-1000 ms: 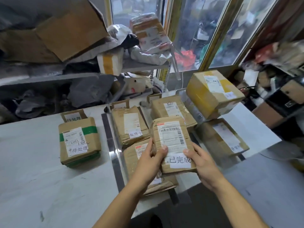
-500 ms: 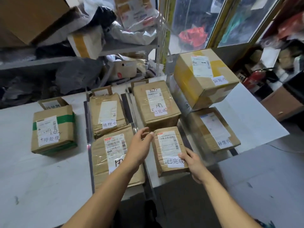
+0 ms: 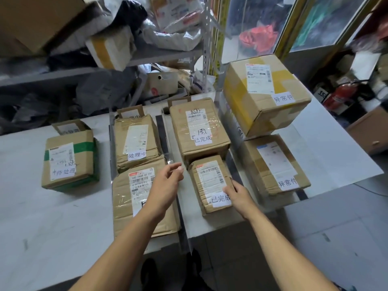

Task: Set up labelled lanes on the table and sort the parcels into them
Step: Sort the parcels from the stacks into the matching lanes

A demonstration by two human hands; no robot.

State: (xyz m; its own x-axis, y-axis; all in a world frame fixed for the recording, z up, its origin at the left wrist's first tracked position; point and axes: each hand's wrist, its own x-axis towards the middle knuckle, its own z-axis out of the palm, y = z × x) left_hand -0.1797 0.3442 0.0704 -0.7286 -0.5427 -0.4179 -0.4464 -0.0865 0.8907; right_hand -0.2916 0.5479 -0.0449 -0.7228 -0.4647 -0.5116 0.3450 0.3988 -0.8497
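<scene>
Looking down at the white table (image 3: pixel 52 217), I see parcels lying in four lanes split by dark tape strips (image 3: pixel 164 139). My right hand (image 3: pixel 239 194) rests on the near right corner of the small parcel (image 3: pixel 210 181), fingertips over its white label, fingers only lightly bent; I cannot tell whether they pinch the edge. That parcel lies flat in the third lane from the left, just near of the bigger parcel (image 3: pixel 199 131) with the same handwritten label, the two almost touching. My left hand (image 3: pixel 168 181) hovers just left of the small parcel, over the tape and the edge of the near second-lane parcel (image 3: pixel 134 202), fingers loosely curled and holding nothing. Far of that one lies another brown parcel (image 3: pixel 136 141). In the left lane sits a green-taped parcel (image 3: pixel 69 160), alone. In the right lane a flat parcel (image 3: pixel 275 164) lies near, with a yellow-taped box (image 3: pixel 264 93) far of it. Small upright cardboard tags (image 3: pixel 130 111) stand at the far ends of the lanes.
</scene>
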